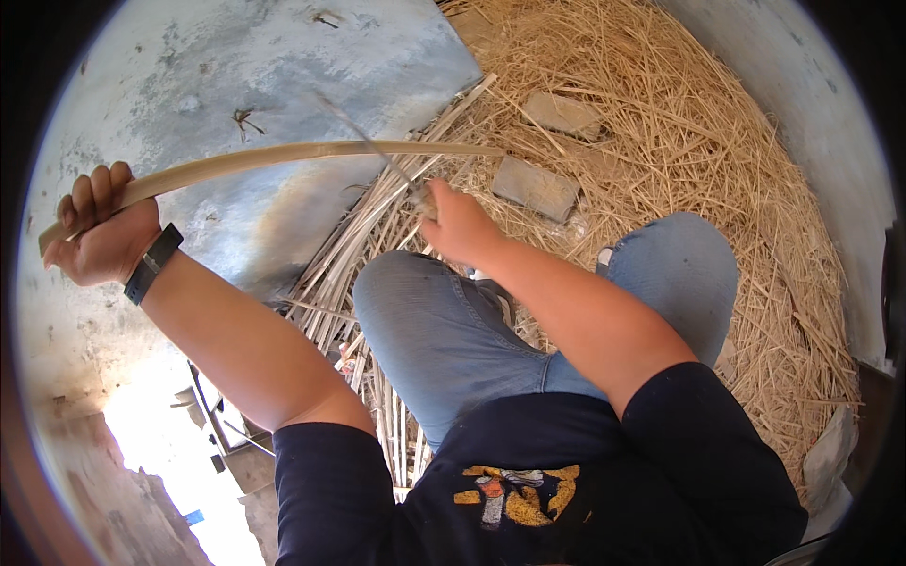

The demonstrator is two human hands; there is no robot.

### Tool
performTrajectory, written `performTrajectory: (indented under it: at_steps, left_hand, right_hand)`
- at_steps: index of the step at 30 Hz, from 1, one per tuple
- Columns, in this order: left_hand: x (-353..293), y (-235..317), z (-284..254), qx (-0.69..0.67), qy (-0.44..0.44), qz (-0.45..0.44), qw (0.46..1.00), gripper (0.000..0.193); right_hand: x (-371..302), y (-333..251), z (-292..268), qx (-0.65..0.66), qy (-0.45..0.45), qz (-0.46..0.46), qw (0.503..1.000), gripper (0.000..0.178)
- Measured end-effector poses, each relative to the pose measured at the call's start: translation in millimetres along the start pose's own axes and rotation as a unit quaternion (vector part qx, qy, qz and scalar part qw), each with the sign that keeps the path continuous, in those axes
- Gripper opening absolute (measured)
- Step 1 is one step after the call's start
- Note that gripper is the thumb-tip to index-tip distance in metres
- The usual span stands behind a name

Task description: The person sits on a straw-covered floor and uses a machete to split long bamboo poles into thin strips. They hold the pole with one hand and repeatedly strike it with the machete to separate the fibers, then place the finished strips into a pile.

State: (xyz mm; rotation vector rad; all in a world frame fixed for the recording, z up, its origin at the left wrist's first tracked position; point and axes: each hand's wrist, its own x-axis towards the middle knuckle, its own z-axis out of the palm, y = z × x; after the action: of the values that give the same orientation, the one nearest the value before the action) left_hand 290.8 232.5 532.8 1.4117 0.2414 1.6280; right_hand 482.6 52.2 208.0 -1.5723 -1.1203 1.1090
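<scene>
A weathered, blue-grey wall [330, 57] rises on your left, and loose pale straw-like strands [661, 123] cover the ground to your right. Between them lies a row of thin slats [330, 255], running along the wall's foot past your bent left knee [401, 292]. Your left hand [109, 226], a dark band [154, 264] at its wrist, has its fingers curled around the near end of a long, tan strip [245, 164]. That strip arches rightward across the wall, its far end over the strands near two flat blocks [535, 189]. Your right hand [462, 224] has its fingers closed around the handle of a knife [357, 130]. Its blurred blade slants across the strip; you cannot tell whether they touch.
</scene>
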Motion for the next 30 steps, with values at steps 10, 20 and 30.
performTrajectory:
  at_steps: [10,20,30]
  left_hand:
    - [-1,-3,-8,0.035,0.051,0.035,0.997,0.048]
    - [5,-14,37,0.112,0.084,0.055,0.989,0.048]
    - [13,-15,37,0.154,0.167,0.097,0.969,0.028]
  right_hand:
    - [14,47,2,0.002,0.047,0.076,0.996,0.043]
    - [19,44,-3,0.039,0.062,-0.021,0.997,0.04]
    - [28,105,-17,0.096,-0.003,0.325,0.941,0.042]
